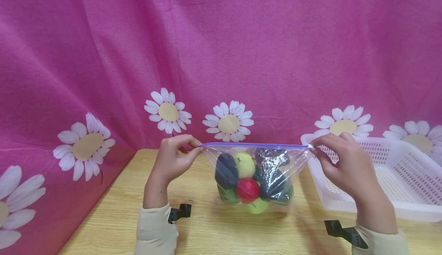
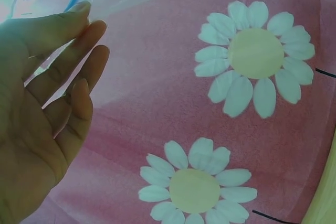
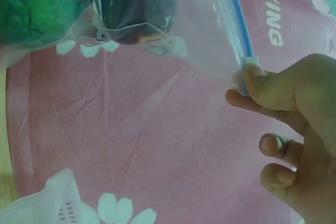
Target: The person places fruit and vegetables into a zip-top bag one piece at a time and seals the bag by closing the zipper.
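Observation:
A clear slider zip bag hangs upright over the table, its purple-blue zip strip stretched level between both hands. Inside are a red round fruit, a yellow-green fruit, a dark oblong piece and several green and dark pieces partly hidden by glare. My left hand pinches the strip's left end between thumb and index finger. At the other end, my right hand pinches the corner by the white slider. The strip looks closed along its length, though the seal itself is too fine to tell.
A white perforated plastic basket stands on the right of the wooden table, just beyond the right hand. Behind and to the left hangs a pink cloth printed with white daisies. Black wrist mounts sit on both sleeves.

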The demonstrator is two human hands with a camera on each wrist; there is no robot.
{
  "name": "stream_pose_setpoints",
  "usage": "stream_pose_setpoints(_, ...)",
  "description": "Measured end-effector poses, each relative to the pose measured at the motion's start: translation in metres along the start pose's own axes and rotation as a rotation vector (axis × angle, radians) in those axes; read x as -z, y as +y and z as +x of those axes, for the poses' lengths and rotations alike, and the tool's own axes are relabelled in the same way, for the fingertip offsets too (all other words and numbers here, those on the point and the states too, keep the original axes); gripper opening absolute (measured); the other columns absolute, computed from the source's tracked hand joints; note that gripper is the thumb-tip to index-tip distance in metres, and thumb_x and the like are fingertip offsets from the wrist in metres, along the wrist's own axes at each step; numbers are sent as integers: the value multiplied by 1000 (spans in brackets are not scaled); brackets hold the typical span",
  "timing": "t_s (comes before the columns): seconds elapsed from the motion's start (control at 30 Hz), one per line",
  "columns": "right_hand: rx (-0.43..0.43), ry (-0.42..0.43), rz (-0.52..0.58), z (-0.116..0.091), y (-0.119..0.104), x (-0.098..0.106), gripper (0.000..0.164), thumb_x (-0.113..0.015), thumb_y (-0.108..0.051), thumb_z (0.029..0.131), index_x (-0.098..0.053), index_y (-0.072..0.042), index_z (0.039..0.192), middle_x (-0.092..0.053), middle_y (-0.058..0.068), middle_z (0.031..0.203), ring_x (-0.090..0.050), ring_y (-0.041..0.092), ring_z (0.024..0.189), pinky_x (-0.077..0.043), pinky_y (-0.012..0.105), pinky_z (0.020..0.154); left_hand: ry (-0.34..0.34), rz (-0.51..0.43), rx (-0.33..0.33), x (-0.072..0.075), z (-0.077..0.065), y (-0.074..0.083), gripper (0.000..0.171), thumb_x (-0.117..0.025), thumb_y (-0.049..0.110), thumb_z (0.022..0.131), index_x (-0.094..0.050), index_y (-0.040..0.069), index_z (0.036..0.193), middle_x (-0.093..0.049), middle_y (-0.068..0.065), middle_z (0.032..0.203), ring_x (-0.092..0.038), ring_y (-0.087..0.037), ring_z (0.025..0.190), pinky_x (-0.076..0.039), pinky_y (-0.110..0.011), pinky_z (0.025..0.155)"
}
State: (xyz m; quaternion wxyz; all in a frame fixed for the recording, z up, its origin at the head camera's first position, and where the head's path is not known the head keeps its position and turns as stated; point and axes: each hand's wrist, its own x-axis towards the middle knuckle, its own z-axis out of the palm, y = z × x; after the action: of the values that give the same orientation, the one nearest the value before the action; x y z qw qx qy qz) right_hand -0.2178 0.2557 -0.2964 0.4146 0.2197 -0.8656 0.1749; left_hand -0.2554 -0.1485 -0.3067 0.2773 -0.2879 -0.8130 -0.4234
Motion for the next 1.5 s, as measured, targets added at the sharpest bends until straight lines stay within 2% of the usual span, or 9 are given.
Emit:
stream_pose_setpoints(0.27, -9, -28, 95, 2, 1, -4, 21, -80, 2, 78, -73, -11, 92, -68, -3, 79, -51, 5, 70, -40, 19, 61, 43, -56, 74, -3, 3, 3, 7, -80, 5, 86, -74, 8, 87, -72, -1, 77, -62, -16, 66, -57, -29, 64)
stream_pose_setpoints(0.47, -215, -65, 140, 3, -1, -37, 6, -72, 0, 88, -69, 0, 93, -70, 9, 78, -62, 14, 63, -49, 27, 55, 149, -62, 287, -33, 6, -3, 11, -79, 13, 89, -75, 4, 93, -74, -7, 80, -69, -18, 68, -55, -25, 59)
stream_pose_setpoints(0.57, -302, -118, 178, 0, -3, -49, 16, -68, -1, 91, -64, 7, 104, -69, 20, 87, -68, 26, 66, -54, 36, 59, 150, -68, 359, -46, 6, -5, 20, -77, 15, 91, -74, 1, 105, -76, -12, 92, -74, -23, 79, -60, -30, 66)
stream_pose_setpoints(0.7, -309, -232, 239, -1, -4, -54, 40, -68, -2, 92, -52, 13, 126, -62, 34, 113, -72, 41, 81, -60, 48, 69, 17, -51, 428, -51, 6, -3, 48, -78, 20, 89, -64, 3, 132, -71, -16, 122, -72, -29, 103, -61, -43, 82)
stream_pose_setpoints(0.8, -262, -325, 297, -2, -5, -58, 49, -68, -2, 93, -48, 13, 135, -56, 38, 125, -71, 46, 90, -61, 50, 71, -126, 11, 432, -53, 6, -3, 63, -79, 25, 89, -56, 7, 144, -63, -16, 138, -65, -33, 118, -56, -50, 94)
stream_pose_setpoints(1.0, -114, -546, 371, -8, -15, -69, 42, -69, -7, 94, -59, 5, 132, -63, 27, 128, -70, 40, 97, -59, 51, 81, -538, 38, 377, -73, -1, -3, 58, -73, 26, 94, -55, 5, 146, -57, -17, 144, -56, -35, 129, -48, -51, 105)
stream_pose_setpoints(1.1, -70, -656, 331, -12, -19, -73, 42, -71, -15, 93, -62, 3, 131, -69, 21, 120, -70, 36, 96, -58, 51, 83, -667, 42, 372, -85, -3, -1, 62, -72, 24, 95, -50, 4, 149, -55, -16, 147, -53, -31, 133, -44, -48, 110)
stream_pose_setpoints(1.33, -101, -747, 266, -13, -20, -70, 22, -72, -16, 91, -70, -3, 109, -74, 11, 95, -72, 28, 84, -58, 43, 73, -668, 44, 295, -93, 0, 6, 52, -74, 19, 93, -60, 3, 140, -66, -12, 133, -64, -26, 114, -52, -40, 98)
stream_pose_setpoints(1.5, -17, -806, 345, -11, -22, -62, 5, -72, -17, 91, -72, -12, 90, -69, -6, 74, -62, 6, 66, -52, 26, 60, -646, 19, 252, -90, 1, 8, 31, -73, 17, 94, -70, 3, 121, -72, -9, 116, -67, -26, 105, -55, -40, 92)
